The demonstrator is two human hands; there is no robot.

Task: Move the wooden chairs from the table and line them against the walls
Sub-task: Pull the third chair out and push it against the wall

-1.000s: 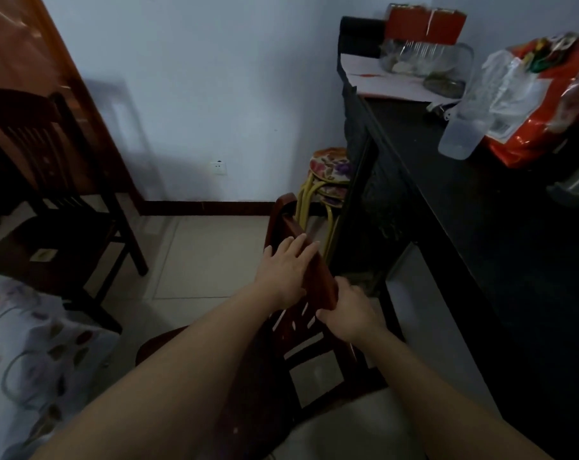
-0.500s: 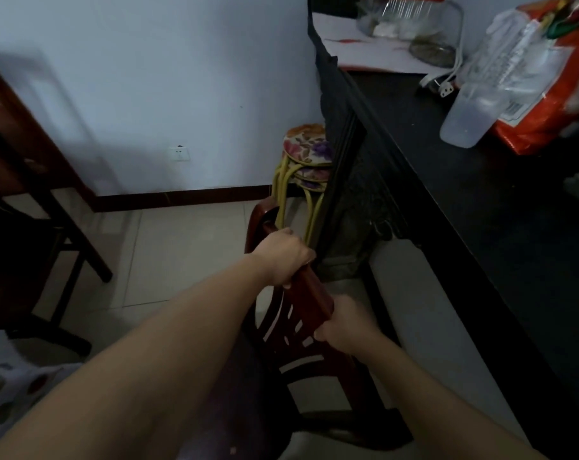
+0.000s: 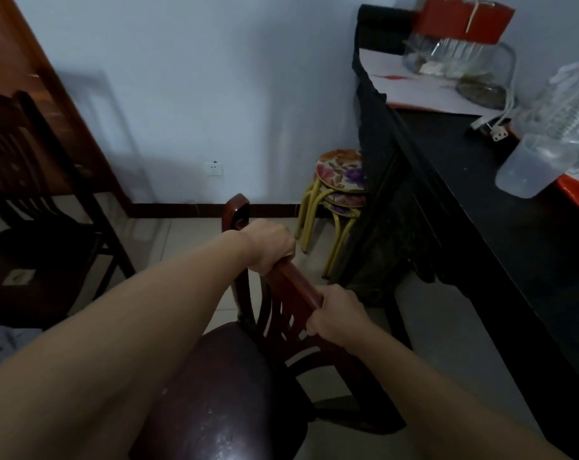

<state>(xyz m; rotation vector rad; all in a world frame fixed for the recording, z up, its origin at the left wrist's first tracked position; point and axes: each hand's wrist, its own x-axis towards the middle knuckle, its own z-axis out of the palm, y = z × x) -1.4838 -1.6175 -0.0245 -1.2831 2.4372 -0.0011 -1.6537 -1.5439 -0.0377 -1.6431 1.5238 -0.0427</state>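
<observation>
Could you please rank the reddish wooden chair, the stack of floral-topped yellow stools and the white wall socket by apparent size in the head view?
1. Reddish wooden chair, held by both hands, though nearness exaggerates it.
2. Stack of floral-topped yellow stools.
3. White wall socket.

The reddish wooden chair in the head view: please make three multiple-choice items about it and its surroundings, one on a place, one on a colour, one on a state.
1. Where do the stacked stools stand?
A. on the black cabinet
B. on the floor by the wall, beside the black cabinet
C. on the chair seat

2. What colour are the stools' legs?
A. yellow
B. blue
C. white

3. How is the reddish chair held?
A. by the left hand only
B. by neither hand
C. by both hands on its top rail

Answers: 1 B, they stand in the corner next to the black cabinet. 2 A, the bent tube legs are yellow. 3 C, the left hand and the right hand are both closed around the rail.
</observation>
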